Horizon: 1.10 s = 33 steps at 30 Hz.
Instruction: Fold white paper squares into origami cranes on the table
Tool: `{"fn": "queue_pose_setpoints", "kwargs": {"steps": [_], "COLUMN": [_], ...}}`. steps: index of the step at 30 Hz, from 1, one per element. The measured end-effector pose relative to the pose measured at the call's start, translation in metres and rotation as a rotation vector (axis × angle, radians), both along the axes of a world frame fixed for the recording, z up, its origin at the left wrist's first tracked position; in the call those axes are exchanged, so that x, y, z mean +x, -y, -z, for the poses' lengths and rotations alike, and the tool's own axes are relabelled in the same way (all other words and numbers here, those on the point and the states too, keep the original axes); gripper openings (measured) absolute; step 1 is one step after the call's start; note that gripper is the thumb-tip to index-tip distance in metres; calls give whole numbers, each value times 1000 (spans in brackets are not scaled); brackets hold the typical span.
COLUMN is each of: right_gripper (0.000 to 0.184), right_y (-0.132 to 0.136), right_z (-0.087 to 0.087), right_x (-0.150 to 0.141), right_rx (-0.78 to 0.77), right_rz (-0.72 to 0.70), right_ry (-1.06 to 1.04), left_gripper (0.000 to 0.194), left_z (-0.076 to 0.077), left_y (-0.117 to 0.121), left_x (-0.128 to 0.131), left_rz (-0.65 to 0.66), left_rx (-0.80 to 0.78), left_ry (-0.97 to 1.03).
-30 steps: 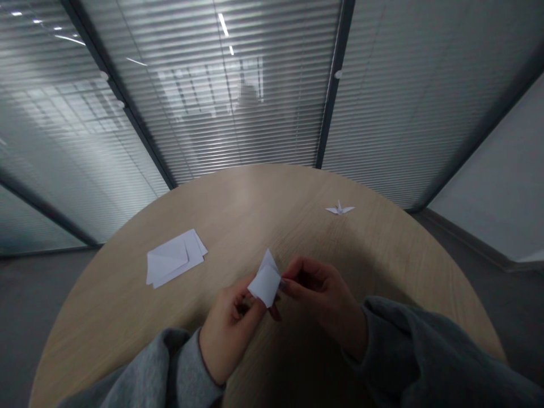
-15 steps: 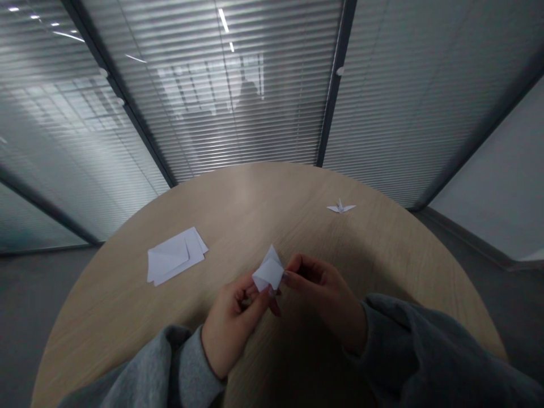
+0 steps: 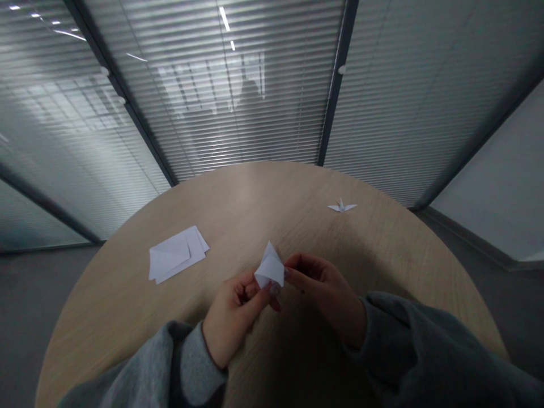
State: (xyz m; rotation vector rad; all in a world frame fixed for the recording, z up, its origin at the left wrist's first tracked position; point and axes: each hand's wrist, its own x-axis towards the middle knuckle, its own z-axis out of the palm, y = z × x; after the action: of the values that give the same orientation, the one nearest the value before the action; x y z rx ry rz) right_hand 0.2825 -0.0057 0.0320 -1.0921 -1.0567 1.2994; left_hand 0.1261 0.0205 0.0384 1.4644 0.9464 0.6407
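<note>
A small piece of folded white paper (image 3: pixel 270 268) is held between my two hands above the near middle of the table. One pointed flap of it stands up at the top. My left hand (image 3: pixel 238 310) grips its lower left part, the thumb lying on the front and the fingers behind. With thumb and index finger, my right hand (image 3: pixel 322 287) pinches its right corner. The underside of the paper and some fingertips are hidden.
A finished paper crane (image 3: pixel 341 206) rests farther back on the right of the round wooden table (image 3: pixel 255 198). To the left lie several overlapping white paper sheets (image 3: pixel 176 255). Glass panels with blinds (image 3: pixel 272 113) stand behind the table's far edge.
The folded paper has tilted slightly, and its front flap looks more drawn together. My left thumb has shifted a little to the right; both hands keep their hold.
</note>
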Motion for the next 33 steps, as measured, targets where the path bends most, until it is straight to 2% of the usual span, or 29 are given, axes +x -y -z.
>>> {"fn": "queue_pose_setpoints", "kwargs": {"steps": [3,10,15,20,27,33], "right_gripper": [21,21,20,24,26,30], "right_y": [0,-1,-1,0,1,0], "right_z": [-2,-3,-3,-3,-1,-1], "right_x": [0,2,2,0,-1,-1], "right_rx": [9,8,37,55,36,-3], "right_rz": [40,119,109,78,95,83], "right_ry": [10,9,16,29,23,13], "left_gripper": [34,30,18,14,13,19], "left_z": [2,4,2,7,6,6], "left_y": [-1,-1,2,0,-4,-3], "left_x": [-1,-2,-1,-2,-3,-3], "left_rz": [14,33,46,37,21,5], "left_rx": [-17,72,106,155,121,103], "left_ry": [-9,11,43,98,133,88]}}
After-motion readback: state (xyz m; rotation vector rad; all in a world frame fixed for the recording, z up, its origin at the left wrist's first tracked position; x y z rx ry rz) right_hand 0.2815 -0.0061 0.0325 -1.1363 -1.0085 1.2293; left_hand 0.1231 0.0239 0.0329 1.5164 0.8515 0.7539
